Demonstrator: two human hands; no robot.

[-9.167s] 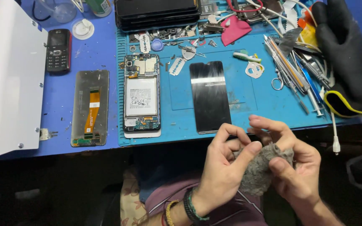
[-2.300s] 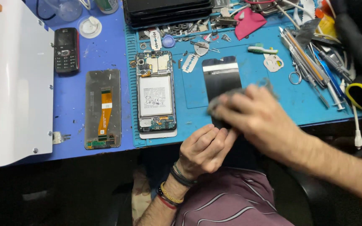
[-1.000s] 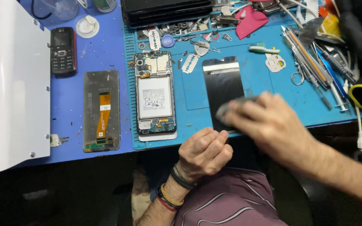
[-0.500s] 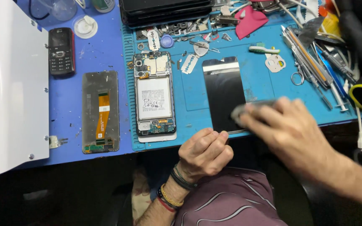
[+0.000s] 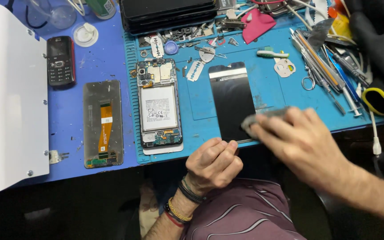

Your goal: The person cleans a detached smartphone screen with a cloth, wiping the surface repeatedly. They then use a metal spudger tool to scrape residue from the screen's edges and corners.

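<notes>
Head view: a black glass phone screen (image 5: 233, 103) is laid flat on the teal work mat (image 5: 272, 89), its long axis running away from the person, its near short edge close to the mat's front rim. A grey cloth (image 5: 263, 118) is pressed against the screen's lower right corner by the right hand (image 5: 305, 142), whose fingers are curled over the cloth and closed on it; the hand reaches in from the right, so the screen lies to the left of its fingertips. The left hand (image 5: 212, 162) is rested just below the screen's near edge, loosely fisted, with nothing seen inside it; whether its knuckles touch the glass cannot be told. Of the two, the right hand is the nearer to the screen. Left of the screen, an opened phone body (image 5: 158, 109) with its battery exposed is set parallel to it. Further left, on the blue table (image 5: 103, 58), a display panel (image 5: 103, 124) with an orange ribbon and a small keypad phone (image 5: 60, 60) are placed.
</notes>
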